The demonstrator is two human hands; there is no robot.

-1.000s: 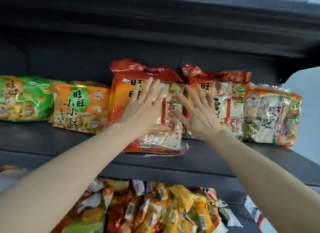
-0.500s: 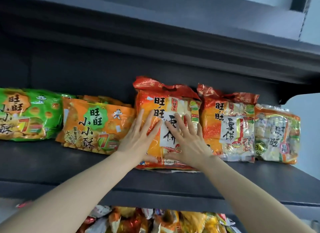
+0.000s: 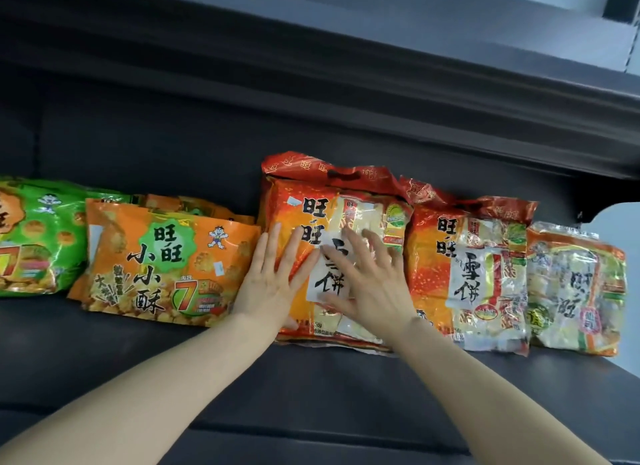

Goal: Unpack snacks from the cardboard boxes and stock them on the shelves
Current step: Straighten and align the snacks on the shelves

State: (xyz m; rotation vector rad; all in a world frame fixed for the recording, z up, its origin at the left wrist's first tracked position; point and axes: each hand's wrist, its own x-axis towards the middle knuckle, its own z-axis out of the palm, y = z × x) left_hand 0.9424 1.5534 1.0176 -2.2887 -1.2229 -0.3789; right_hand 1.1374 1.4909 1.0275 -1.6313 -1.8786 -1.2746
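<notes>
Place: we take this for a shop aisle.
Shelving: we see a dark grey shelf (image 3: 207, 371), with another board above.
Goods: we find printed snack bags (image 3: 173, 264) standing side by side, fronts outward, several of one brand, like retail stock.

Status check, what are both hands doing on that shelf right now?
Left hand and right hand open, flat on the red-orange rice cracker bag. Bag upright on the shelf, between the orange snack bag and a matching bag. Nothing blocking.
</notes>
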